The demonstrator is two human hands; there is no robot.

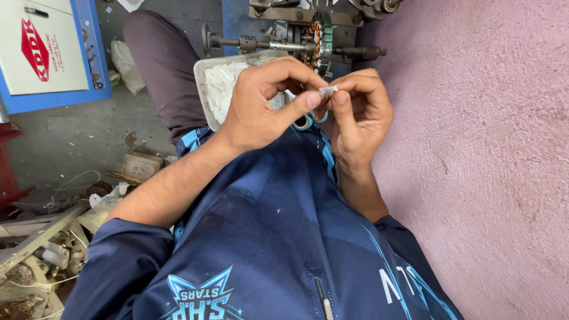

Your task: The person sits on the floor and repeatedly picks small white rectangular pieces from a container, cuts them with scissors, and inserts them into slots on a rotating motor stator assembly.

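Observation:
My left hand (pixel 269 104) and my right hand (pixel 360 112) meet in front of my chest, both pinching a small white slip of insulation paper (pixel 328 90) between thumbs and fingertips. Just behind my left hand a clear plastic tray (pixel 201 77) rests on my thigh, filled with several similar white slips. Beyond the hands a wound stator with copper coils (pixel 314 41) sits on a horizontal metal shaft (pixel 267 44). A teal ring shape (pixel 305 123) shows under my hands.
A pink rough wall (pixel 486 148) fills the right side. A white and blue cabinet (pixel 50 53) stands at the upper left on the grey floor (pixel 77 142). Scrap parts, wires and white plastic pieces (pixel 41 249) lie at the lower left.

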